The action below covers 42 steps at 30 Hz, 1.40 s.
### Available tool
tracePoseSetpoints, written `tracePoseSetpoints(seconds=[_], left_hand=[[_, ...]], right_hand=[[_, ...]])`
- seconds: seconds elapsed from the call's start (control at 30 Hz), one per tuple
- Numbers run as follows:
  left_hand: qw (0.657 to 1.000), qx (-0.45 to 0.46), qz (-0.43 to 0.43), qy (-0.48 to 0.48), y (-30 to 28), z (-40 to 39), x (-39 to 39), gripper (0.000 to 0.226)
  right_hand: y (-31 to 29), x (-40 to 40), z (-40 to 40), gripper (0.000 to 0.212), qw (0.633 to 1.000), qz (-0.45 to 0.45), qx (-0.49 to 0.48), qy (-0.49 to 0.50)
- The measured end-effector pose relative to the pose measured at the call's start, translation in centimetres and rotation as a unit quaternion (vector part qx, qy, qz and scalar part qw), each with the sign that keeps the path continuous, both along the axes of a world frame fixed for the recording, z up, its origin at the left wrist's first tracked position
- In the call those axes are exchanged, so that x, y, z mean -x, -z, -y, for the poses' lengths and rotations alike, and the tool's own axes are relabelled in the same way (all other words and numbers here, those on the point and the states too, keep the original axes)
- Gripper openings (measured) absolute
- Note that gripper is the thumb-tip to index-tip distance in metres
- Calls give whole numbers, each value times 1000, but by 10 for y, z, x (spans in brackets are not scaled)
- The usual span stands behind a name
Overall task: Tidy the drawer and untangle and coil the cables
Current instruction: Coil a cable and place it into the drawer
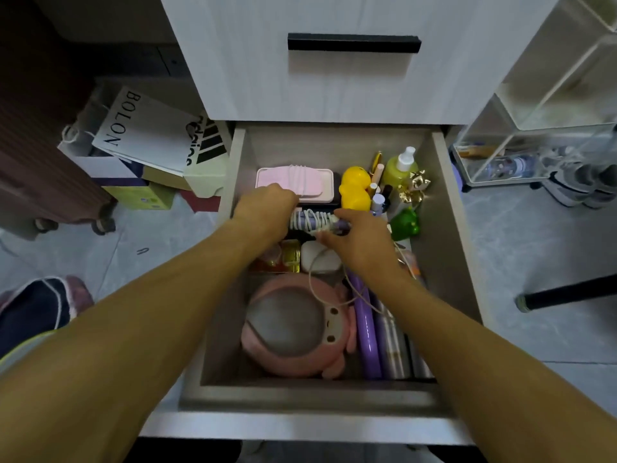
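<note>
The open drawer (444, 208) is full of small items. In its middle, both my hands hold a purple item (309, 221) wound with a white cable. My left hand (267, 208) grips its left end. My right hand (357, 233) pinches its right end. A loose stretch of white cable (312, 279) loops from there down over a white case (319, 259) and a pink plush mirror (293, 325). A pink box (310, 180) wrapped with white cable lies at the back.
A yellow duck (355, 188), a yellow-green bottle (400, 168), gold ornaments (414, 188) and a green toy (405, 223) crowd the back right. Purple tubes (367, 329) lie along the right side. Bags and boxes (143, 135) stand at left, a clear rack (534, 135) at right.
</note>
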<state>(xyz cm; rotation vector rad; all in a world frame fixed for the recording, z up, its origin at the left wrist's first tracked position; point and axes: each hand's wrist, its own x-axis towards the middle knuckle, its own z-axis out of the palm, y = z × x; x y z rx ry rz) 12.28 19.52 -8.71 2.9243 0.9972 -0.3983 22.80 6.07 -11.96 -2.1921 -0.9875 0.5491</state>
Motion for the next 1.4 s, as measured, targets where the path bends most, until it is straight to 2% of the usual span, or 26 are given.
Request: tracePoseSetpoints(seconds=[0.1,0.2,0.27,0.43,0.57,0.67,0.8,0.9,1.03,1.17,1.27,1.4], left_hand=[[1000,0,-12,-18,13,-3,-5,32],[999,13,-19,-35,22,-3,-3,27],[999,14,-30,-41,22,-2,-1,29],[999,9,-38,-28,21,8,4,32],[999,-1,-19,-26,22,13,7,41],[999,-6,-11,-46,24,10,7,43],[998,-3,6,-56,29,9,7,41],[997,26,48,-62,24,14,11,30],[983,91,137,-81,13,31,24,20],[965,165,182,-94,9,53,39,11],[950,218,208,-82,-1,73,47,10],[968,207,138,-35,-4,84,55,13]], right_hand=[[9,0,-6,45,996,79,46,-14],[13,-2,-8,44,975,188,119,-30],[16,-4,-9,47,968,208,136,-26],[21,-10,-10,36,974,162,158,-33],[19,-14,-12,39,974,148,169,-34],[22,-15,-13,34,975,143,166,-25],[20,-14,-10,26,992,57,115,11],[12,-16,2,21,998,29,59,24],[-1,-19,27,9,999,4,53,-11],[-16,-18,56,8,997,-9,73,-37],[-28,-14,82,17,993,-9,107,-48],[-29,-4,113,26,968,10,215,-129]])
